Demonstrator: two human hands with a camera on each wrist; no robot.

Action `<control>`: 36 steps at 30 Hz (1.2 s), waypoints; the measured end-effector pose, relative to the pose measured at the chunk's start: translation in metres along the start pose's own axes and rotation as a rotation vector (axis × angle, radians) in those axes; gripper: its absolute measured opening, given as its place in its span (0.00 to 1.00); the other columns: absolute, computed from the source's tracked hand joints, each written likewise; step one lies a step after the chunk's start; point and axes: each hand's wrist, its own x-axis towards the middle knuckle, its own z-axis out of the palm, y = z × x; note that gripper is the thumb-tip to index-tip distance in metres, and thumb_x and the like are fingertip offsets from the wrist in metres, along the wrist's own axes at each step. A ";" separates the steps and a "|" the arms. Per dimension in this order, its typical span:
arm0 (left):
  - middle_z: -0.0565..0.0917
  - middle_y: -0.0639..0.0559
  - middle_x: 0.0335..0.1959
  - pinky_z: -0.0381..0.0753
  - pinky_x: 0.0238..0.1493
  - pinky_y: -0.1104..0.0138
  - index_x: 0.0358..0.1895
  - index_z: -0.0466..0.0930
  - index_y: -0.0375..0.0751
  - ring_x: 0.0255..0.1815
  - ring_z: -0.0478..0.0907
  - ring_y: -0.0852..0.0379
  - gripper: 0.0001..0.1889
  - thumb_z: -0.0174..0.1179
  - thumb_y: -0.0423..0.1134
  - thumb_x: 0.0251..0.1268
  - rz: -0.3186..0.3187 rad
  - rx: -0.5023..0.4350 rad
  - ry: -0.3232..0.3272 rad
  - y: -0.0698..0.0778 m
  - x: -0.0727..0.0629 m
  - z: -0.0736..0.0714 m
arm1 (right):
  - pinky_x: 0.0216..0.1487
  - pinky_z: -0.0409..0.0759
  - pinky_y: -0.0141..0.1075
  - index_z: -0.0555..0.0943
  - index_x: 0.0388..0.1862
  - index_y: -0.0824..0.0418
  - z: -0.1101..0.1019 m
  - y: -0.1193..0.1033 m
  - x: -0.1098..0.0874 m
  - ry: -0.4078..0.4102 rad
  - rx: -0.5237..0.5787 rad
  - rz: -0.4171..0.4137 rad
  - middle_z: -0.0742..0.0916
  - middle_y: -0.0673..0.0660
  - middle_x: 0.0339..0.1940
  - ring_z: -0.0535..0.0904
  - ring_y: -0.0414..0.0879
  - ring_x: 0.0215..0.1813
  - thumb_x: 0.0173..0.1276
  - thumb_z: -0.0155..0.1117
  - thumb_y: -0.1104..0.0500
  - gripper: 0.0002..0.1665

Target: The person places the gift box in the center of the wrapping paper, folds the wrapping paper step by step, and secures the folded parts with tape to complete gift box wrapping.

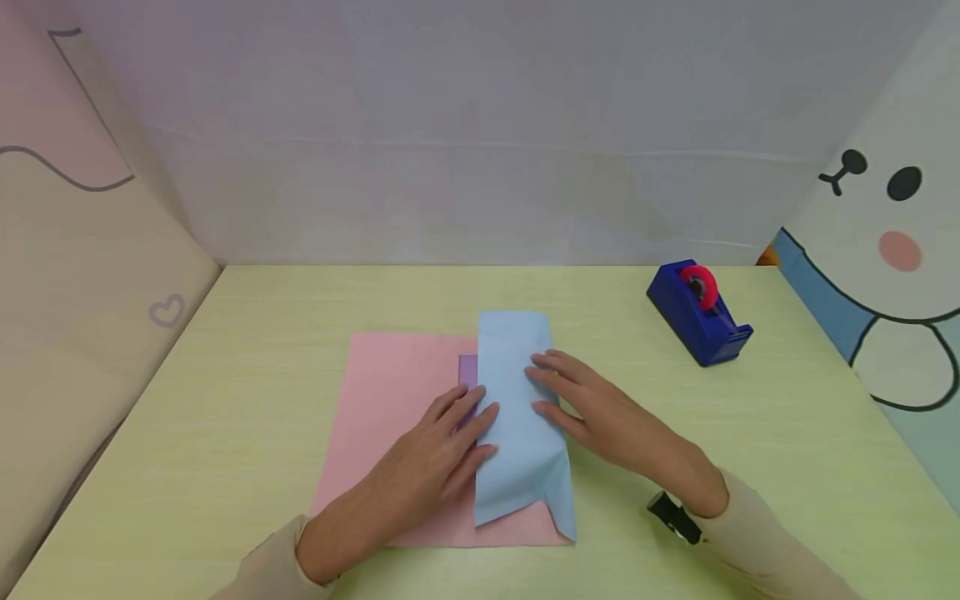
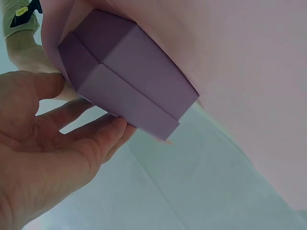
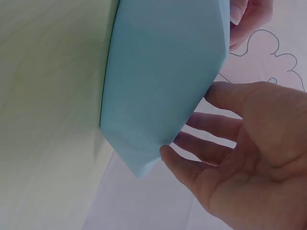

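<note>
A sheet of wrapping paper, pink inside [image 1: 401, 379] and light blue outside [image 1: 516, 417], lies on the table with its right part folded over a purple box [image 2: 139, 79]. In the head view only a strip of the box shows left of the blue flap. My left hand [image 1: 416, 467] touches the flap's left edge and the box side with extended fingers. On the other side, my right hand [image 1: 618, 417] rests its fingertips on the right edge of the blue paper, which the right wrist view shows as a smooth blue wall [image 3: 163, 72]. Neither hand grips anything.
A blue tape dispenser [image 1: 693, 321] with a red-cored roll stands at the back right of the pale green table [image 1: 262, 350]. Behind the table rises a grey-white wall cover [image 1: 480, 167]. Printed panels [image 1: 885, 250] flank both sides.
</note>
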 end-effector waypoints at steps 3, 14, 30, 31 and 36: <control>0.75 0.34 0.68 0.78 0.64 0.53 0.66 0.79 0.34 0.69 0.71 0.36 0.24 0.64 0.43 0.74 0.010 -0.008 0.003 -0.001 0.000 -0.001 | 0.66 0.75 0.53 0.76 0.69 0.68 0.000 0.000 -0.001 -0.017 0.006 -0.008 0.77 0.66 0.70 0.72 0.62 0.73 0.72 0.69 0.61 0.29; 0.71 0.31 0.70 0.71 0.70 0.51 0.69 0.73 0.30 0.73 0.67 0.35 0.26 0.65 0.27 0.68 0.060 -0.048 -0.062 -0.006 -0.002 -0.004 | 0.71 0.70 0.52 0.71 0.76 0.62 -0.005 0.001 -0.005 -0.158 0.071 0.031 0.70 0.62 0.78 0.62 0.60 0.80 0.75 0.66 0.52 0.34; 0.71 0.30 0.68 0.75 0.67 0.53 0.69 0.72 0.33 0.71 0.69 0.35 0.30 0.66 0.23 0.62 0.177 -0.037 0.000 -0.014 -0.002 -0.005 | 0.73 0.67 0.54 0.66 0.80 0.59 -0.011 0.005 -0.006 -0.236 0.125 0.017 0.65 0.61 0.81 0.57 0.60 0.82 0.76 0.64 0.51 0.38; 0.72 0.30 0.68 0.76 0.66 0.54 0.69 0.72 0.33 0.71 0.69 0.35 0.30 0.67 0.23 0.62 0.178 -0.036 0.003 -0.014 -0.002 -0.005 | 0.73 0.67 0.54 0.66 0.80 0.59 -0.011 0.005 -0.006 -0.240 0.126 0.019 0.65 0.61 0.81 0.56 0.60 0.82 0.76 0.64 0.50 0.38; 0.73 0.32 0.67 0.80 0.62 0.56 0.69 0.73 0.34 0.70 0.71 0.37 0.31 0.69 0.26 0.62 0.187 -0.028 0.008 -0.017 -0.002 -0.006 | 0.73 0.66 0.55 0.66 0.80 0.58 -0.013 0.005 -0.007 -0.262 0.153 0.039 0.63 0.59 0.82 0.54 0.59 0.83 0.76 0.64 0.49 0.38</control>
